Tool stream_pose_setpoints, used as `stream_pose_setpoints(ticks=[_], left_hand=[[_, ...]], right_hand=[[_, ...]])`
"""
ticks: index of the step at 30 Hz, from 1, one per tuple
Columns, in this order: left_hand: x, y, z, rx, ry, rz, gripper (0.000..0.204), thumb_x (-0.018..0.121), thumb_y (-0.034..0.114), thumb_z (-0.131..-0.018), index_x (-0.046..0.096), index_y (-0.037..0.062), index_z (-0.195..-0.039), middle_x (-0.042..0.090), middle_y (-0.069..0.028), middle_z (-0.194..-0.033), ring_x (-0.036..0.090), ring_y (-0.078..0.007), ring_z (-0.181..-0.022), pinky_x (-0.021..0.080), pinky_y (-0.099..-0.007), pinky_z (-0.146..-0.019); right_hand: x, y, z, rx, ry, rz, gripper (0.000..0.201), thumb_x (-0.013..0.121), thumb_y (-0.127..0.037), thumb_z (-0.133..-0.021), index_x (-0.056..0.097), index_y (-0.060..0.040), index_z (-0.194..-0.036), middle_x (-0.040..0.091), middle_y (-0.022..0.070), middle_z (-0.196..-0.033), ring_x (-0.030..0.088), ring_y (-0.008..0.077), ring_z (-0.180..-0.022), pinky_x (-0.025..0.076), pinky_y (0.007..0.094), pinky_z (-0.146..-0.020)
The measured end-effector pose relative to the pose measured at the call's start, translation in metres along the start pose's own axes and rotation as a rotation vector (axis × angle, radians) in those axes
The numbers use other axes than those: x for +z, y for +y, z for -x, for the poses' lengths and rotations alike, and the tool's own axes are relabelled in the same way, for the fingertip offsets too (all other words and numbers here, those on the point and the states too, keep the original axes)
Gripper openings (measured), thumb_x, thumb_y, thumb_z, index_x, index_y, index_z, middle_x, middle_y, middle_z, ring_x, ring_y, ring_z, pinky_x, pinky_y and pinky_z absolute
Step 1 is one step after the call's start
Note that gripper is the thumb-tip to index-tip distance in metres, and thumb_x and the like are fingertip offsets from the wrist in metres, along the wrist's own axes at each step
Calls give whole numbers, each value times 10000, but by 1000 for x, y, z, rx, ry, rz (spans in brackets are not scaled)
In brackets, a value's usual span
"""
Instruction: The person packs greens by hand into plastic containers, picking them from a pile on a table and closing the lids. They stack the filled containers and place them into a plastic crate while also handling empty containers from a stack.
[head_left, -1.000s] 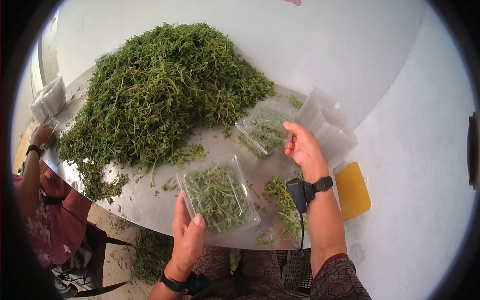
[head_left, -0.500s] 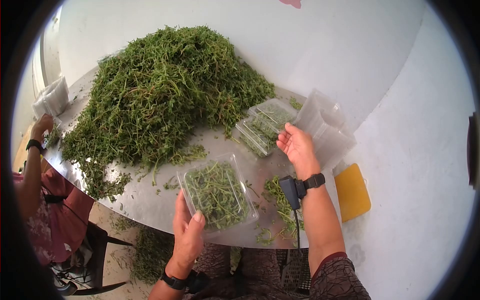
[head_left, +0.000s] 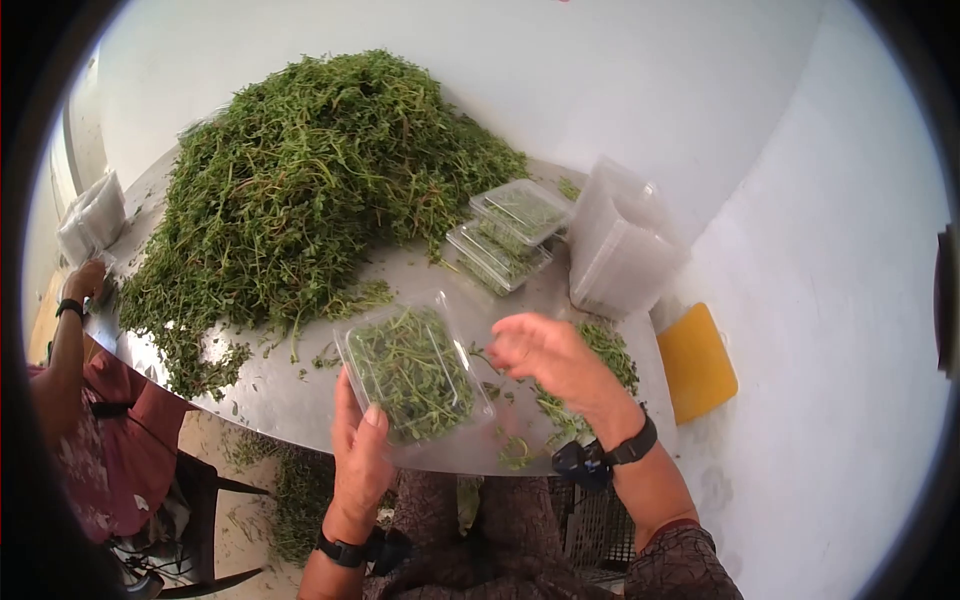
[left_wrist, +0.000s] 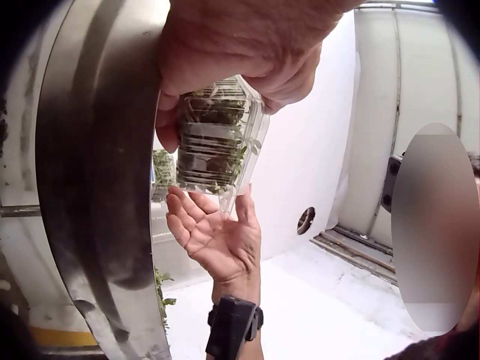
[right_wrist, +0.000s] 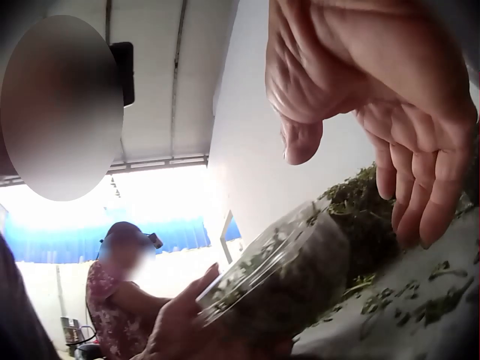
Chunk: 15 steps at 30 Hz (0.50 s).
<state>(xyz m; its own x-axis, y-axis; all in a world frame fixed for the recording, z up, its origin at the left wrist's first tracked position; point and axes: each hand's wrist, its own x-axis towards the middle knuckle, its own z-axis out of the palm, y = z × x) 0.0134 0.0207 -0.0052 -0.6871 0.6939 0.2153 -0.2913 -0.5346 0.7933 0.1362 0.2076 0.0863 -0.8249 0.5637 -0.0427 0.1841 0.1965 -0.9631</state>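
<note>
While the left hand [head_left: 362,455] grips a filled clear box [head_left: 412,375] and the right hand [head_left: 562,362] spreads empty nearby, from here I'd judge closing underway, even pressing needed next.

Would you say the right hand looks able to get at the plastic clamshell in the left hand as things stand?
Probably yes: the right hand is empty, close to the plastic clamshell that the left hand holds, with nothing visible between them.

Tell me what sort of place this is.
Probably a small produce-packing room: a large heap of greens lies on a metal table, the left hand holds a clear box of greens, and a stack of clear containers stands near the wall.
</note>
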Motion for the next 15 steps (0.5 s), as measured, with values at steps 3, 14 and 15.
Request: stream_pose_setpoints(ticks=[3,14,15], left_hand=[[1,2,3,-26,-16,-6,714,522,261,-887,151,-8,-1434,331,-145,-1399,360,-237,-1271,293,-360,-1051],[-2,-10,24,-4,-111,-83,693,503,342,-905,200,6,-1429,406,-133,-1340,434,-233,-1205,372,-360,-984],[1,-11,27,-15,-68,-94,683,492,351,-913,202,4,-1426,416,-132,-1328,445,-232,-1193,378,-359,-979]], right_hand=[[18,-1,23,-1,-49,16,555,627,-344,-861,488,113,-1145,622,164,-969,600,175,-901,489,285,-775],[46,29,77,-96,33,-276,631,705,-239,-792,409,125,-1216,600,157,-939,593,174,-840,492,282,-713],[45,27,83,-61,7,-322,624,689,-168,-805,361,104,-1261,559,164,-1064,557,187,-972,471,301,-821]])
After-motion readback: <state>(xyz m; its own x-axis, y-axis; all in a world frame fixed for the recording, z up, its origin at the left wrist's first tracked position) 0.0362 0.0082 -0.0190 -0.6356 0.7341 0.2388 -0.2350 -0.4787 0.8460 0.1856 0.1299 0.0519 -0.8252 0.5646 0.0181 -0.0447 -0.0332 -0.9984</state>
